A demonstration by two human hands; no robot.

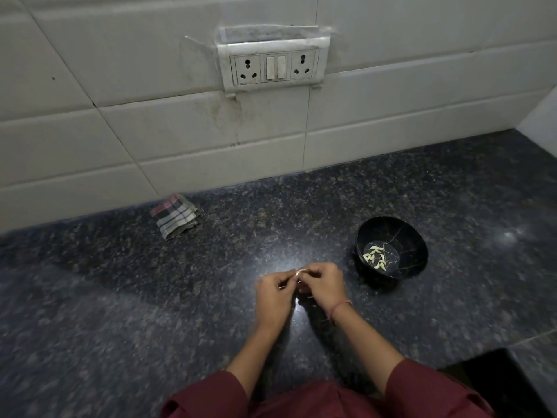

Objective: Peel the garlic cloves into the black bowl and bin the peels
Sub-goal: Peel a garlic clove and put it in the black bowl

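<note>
Both hands meet low over the counter: left hand and right hand curl their fingertips round 1 clove, pinching it between them. It sits near the bowl, to its left, where several peeled cloves lie. I judge the clove light, small and firm, its dry papery skin apt to tear and cling; once bare it will likely be slippery. Best held by its ends, a nail lifting skin at the root. No brand or writing is readable, not even on the socket plate.
</note>
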